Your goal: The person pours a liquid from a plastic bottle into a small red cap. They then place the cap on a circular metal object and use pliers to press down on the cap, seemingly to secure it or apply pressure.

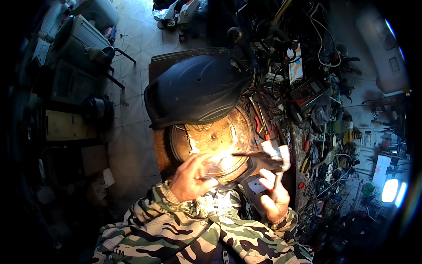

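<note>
My right hand point(274, 200) grips the thin handle of an angled tool with a white elbow-shaped piece point(284, 157) at its top. A dark, blurred length runs left from it over a round, stained metal disc point(206, 132). Above the disc's near edge hovers my left hand point(190, 179), fingers bent and apart, with nothing visible in it. Strong light glares on the disc beside its fingertips. A large black plastic shell point(198, 90) covers the disc's far side.
The disc and shell rest on a brown wooden board point(160, 147). To the right lie pliers with red handles point(257, 124), a multimeter point(307, 93) and heaps of tools and wires. A chair leg point(125, 56) and cabinets stand left on the tiled floor point(134, 99).
</note>
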{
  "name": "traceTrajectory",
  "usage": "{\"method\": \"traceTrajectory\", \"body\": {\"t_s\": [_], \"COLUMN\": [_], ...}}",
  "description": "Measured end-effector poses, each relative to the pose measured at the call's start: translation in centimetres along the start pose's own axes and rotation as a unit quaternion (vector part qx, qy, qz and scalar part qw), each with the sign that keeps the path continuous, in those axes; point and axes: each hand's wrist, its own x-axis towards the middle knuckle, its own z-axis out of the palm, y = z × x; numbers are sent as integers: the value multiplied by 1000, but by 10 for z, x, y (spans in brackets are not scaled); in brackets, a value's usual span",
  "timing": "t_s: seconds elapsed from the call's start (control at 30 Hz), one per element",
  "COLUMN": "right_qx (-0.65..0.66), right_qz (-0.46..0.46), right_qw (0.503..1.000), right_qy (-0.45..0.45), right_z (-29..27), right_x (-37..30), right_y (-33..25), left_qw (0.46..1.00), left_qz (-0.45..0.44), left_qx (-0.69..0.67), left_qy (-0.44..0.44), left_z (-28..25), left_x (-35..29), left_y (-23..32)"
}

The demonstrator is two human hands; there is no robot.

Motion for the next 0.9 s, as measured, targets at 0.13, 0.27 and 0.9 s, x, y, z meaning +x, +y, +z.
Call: {"method": "traceTrajectory", "body": {"t_s": [0.13, 0.27, 0.9], "right_qx": [91, 78, 471], "right_qz": [74, 131, 355], "right_qw": [983, 982, 805], "right_qy": [-145, -107, -73], "right_z": [47, 83, 138], "right_x": [-3, -20, -1], "right_y": [-1, 35, 112], "left_qw": [987, 984, 960], "left_qz": [20, -5, -213], "left_qx": [-39, -87, -89], "left_qy": [-156, -158, -160], "left_z": [-8, 9, 16], "left_x": [7, -10, 9], "left_y": [15, -20, -70]}}
